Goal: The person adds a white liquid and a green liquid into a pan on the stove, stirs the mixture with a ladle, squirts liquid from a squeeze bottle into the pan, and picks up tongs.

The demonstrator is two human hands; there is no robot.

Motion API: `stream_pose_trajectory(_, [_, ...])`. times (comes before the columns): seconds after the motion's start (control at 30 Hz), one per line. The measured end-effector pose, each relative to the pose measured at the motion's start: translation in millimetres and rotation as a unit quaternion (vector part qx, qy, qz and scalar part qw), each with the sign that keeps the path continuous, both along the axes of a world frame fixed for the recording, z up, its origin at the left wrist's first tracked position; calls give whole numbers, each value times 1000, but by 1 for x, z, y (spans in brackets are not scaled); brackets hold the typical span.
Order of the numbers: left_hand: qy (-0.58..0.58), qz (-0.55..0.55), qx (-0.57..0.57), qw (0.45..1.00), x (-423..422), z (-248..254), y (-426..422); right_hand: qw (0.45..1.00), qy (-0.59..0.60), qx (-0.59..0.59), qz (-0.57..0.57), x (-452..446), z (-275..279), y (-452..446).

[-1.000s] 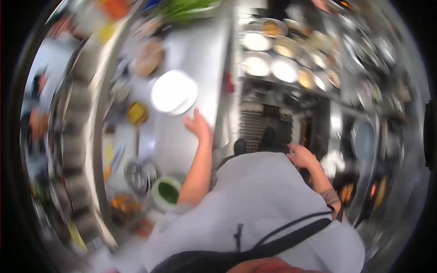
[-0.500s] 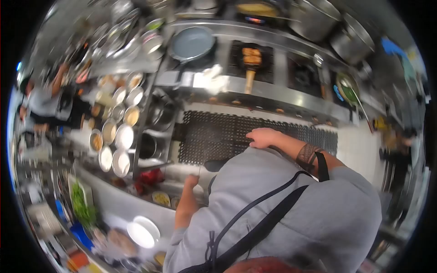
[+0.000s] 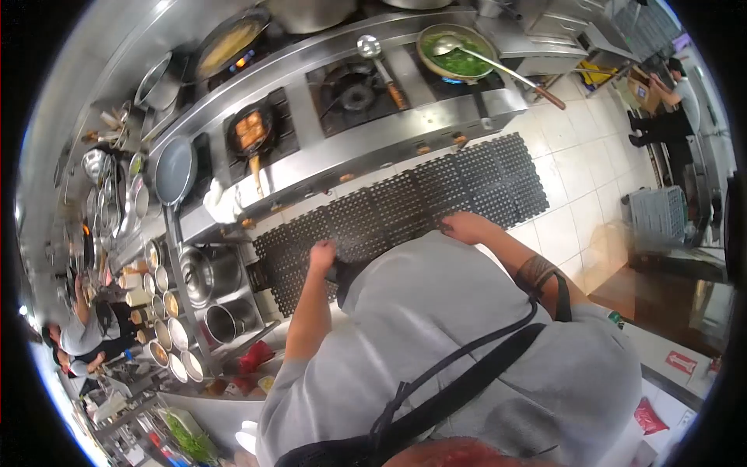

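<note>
My left hand [image 3: 322, 254] hangs in front of my body over the black rubber floor mat [image 3: 373, 210], its fingers curled in and nothing visible in them. To its right, my right hand [image 3: 468, 227] is likewise loosely closed, with no object showing. Neither hand touches the stove [image 3: 342, 148] beyond the mat. On it are a pan of greens [image 3: 467, 66] with a ladle [image 3: 498, 64] resting across it, a black pan of browned pieces [image 3: 250, 131], and a grey frying pan [image 3: 175, 171]. A second ladle [image 3: 381, 70] lies between burners.
A white cloth [image 3: 223, 202] hangs on the stove's front edge. Metal pots [image 3: 210, 272] and several food containers [image 3: 175, 335] stand at left. A co-worker [image 3: 92, 331] is at far left; another person [image 3: 678, 101] stands far right, near a grey crate [image 3: 657, 214].
My view has swung to the right, bringing the pan of greens and the tiled floor closer to the middle. Both hands remain in front of my body, the left one now higher in view.
</note>
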State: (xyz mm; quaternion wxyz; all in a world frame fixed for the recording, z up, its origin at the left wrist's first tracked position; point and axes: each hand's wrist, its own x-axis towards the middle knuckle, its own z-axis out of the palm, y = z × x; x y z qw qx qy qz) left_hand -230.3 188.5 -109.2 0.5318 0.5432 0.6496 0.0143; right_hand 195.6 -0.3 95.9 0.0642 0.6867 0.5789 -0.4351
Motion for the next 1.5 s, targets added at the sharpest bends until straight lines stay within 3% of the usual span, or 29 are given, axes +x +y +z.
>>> stream_pose_trajectory(0.07, [-27,-50,11,998,93,17,0,1000,-4,18,-19,36,2,-27])
stream_pose_trajectory(0.13, [-58,-193,44,978,180,72,-7,998,-15,33,-53,63,3,-58])
stream_pose_trajectory(0.2, [-68,-264,56,961,237,81,-6,991,-20,106,-76,85,3,-84])
stream_pose_trajectory(0.33, [-47,-369,90,924,306,88,1,983,2,68,-168,118,2,-112])
stream_pose_trajectory(0.4, [-12,-399,73,914,314,57,14,974,28,61,-215,132,-6,-125])
stream_pose_trajectory(0.47, [26,-417,56,907,304,-2,34,933,25,97,-346,150,-41,-150])
stream_pose_trajectory(0.5, [55,-525,95,844,295,-40,46,888,48,66,-452,153,-55,-168])
stream_pose_trajectory(0.53, [82,-623,132,766,293,-59,51,885,23,34,-463,158,-79,-192])
stream_pose_trajectory(0.57, [137,-706,179,671,297,-41,49,881,-1,2,-473,164,-98,-220])
stream_pose_trajectory(0.67, [164,-696,66,696,319,-32,57,916,-20,-182,-358,190,-102,-286])
stream_pose_trajectory(0.7, [172,-695,30,698,329,-43,60,882,26,-198,-426,202,-107,-316])
stream_pose_trajectory(0.73, [99,-599,-9,794,318,-78,62,840,76,-217,-491,204,-110,-346])
stream_pose_trajectory(0.77, [68,-547,-32,834,322,-80,63,788,113,-294,-528,214,-102,-357])
stream_pose_trajectory(0.8, [34,-492,-54,868,325,-83,64,697,97,-286,-650,220,-68,-346])
stream_pose_trajectory(0.83, [46,-410,-123,903,351,-57,60,674,140,-286,-666,239,-54,-345])
stream_pose_trajectory(0.87, [57,-317,-190,927,376,-42,56,676,142,-287,-664,261,-66,-358])
stream_pose_trajectory(0.9, [61,-312,-190,929,396,-39,57,614,204,-228,-728,281,-90,-379])
stream_pose_trajectory(0.93, [62,-381,-165,908,411,-41,59,543,265,-168,-779,296,-107,-386])
stream_pose_trajectory(0.97, [65,-452,-140,879,415,-45,62,583,191,-131,-779,304,-87,-356])
stream_pose_trajectory(1.0, [73,-451,-139,879,418,-55,64,616,116,-89,-774,319,-59,-315])
stream_pose_trajectory(1.1, [-66,-562,-22,824,450,-71,74,682,102,-26,-724,368,-38,-250])
stream_pose_trajectory(1.13, [-36,-535,-29,843,462,-68,73,691,104,-25,-714,388,-36,-230])
stream_pose_trajectory(1.2, [16,-472,-52,880,469,-47,53,783,111,14,-611,421,-38,-206])
stream_pose_trajectory(1.23, [34,-440,-63,895,472,-30,38,798,117,5,-591,441,-40,-201])
stream_pose_trajectory(1.3, [55,-211,6,976,504,33,16,834,130,-1,-537,479,-46,-185])
stream_pose_trajectory(1.4, [89,-71,-7,993,503,31,-20,848,113,-48,-516,542,-55,-188])
stream_pose_trajectory(1.5, [60,-64,-6,996,498,37,-69,850,127,-70,-506,601,-81,-207])
